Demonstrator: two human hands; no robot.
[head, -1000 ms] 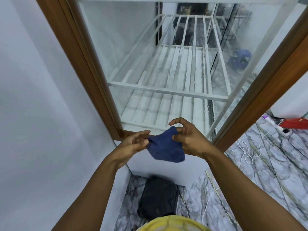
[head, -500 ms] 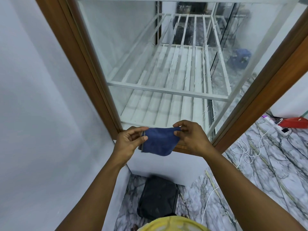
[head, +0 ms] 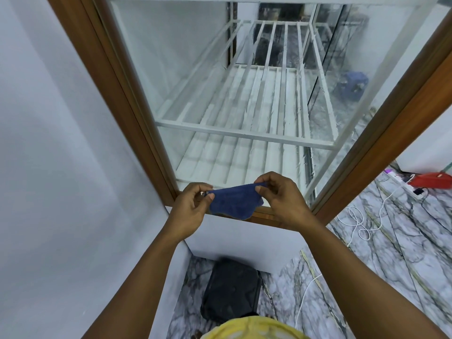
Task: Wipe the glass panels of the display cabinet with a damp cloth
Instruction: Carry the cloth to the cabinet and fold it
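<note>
A small dark blue cloth (head: pixel 233 201) hangs stretched between my two hands, in front of the lower edge of the cabinet's glass panel (head: pixel 195 77). My left hand (head: pixel 193 209) pinches its left corner between thumb and fingers. My right hand (head: pixel 281 199) pinches the right corner a little higher. The glass sits in a brown wooden frame (head: pixel 117 99), and white slatted shelves (head: pixel 244 135) show through it. The cloth is held just off the glass, above the bottom rail.
A white wall (head: pixel 53 167) stands close on the left. On the marble floor below lie a black bag (head: pixel 231 293), a white cable (head: pixel 359 221) and a red object (head: pixel 430 181) at the right. A blue thing (head: pixel 352 85) shows through the glass.
Both hands have risen slightly and drawn the cloth out wider and flatter between them; before, it hung bunched lower down.
</note>
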